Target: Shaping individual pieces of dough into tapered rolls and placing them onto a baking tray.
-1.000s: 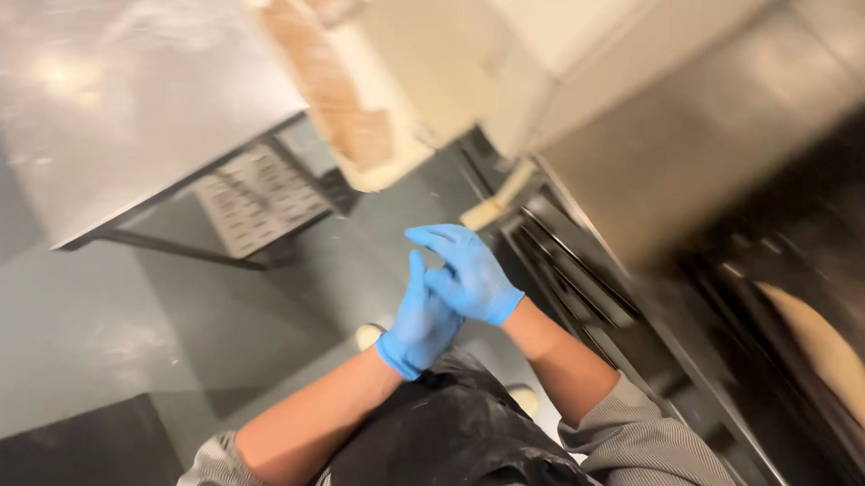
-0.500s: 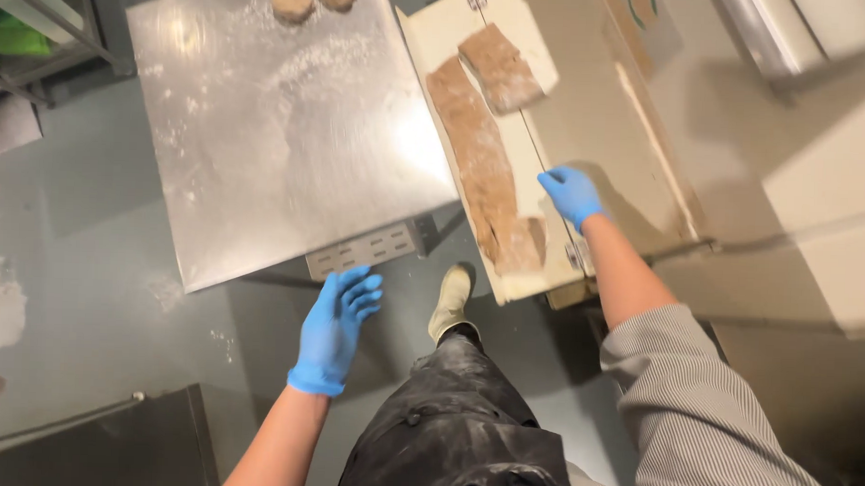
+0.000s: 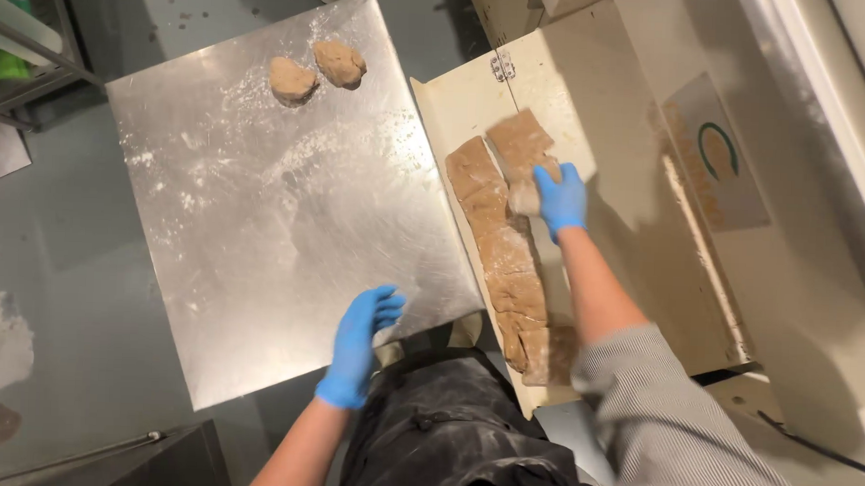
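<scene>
Here, from the head camera looking straight down, my right hand (image 3: 561,198), in a blue glove, reaches out over the cream-coloured board (image 3: 590,114) and lies on the long strip of brown dough (image 3: 501,245). Its fingers are curled down where a separate square piece of dough (image 3: 518,141) meets the top of the strip. It looks like I am pinching a pale edge there, but the glove covers the contact, so I cannot tell whether I really have hold of it or only press on it.

My left hand (image 3: 360,344), also gloved in blue, is open with the fingers loosely spread and holds nothing. It hovers at the near edge of the floured steel table (image 3: 270,218), just beside my dark apron (image 3: 445,435). Two rounded lumps of dough (image 3: 316,70) sit together at the far end of that table, well apart from both hands.

The strip runs lengthways down the board and its near end reaches almost to the board's front edge, by my striped sleeve (image 3: 675,424). I judge the risk lies there: a one-handed pull at the far end could stretch or tear the soft strip, or my sleeve could brush the near end and drag it off the edge.
</scene>
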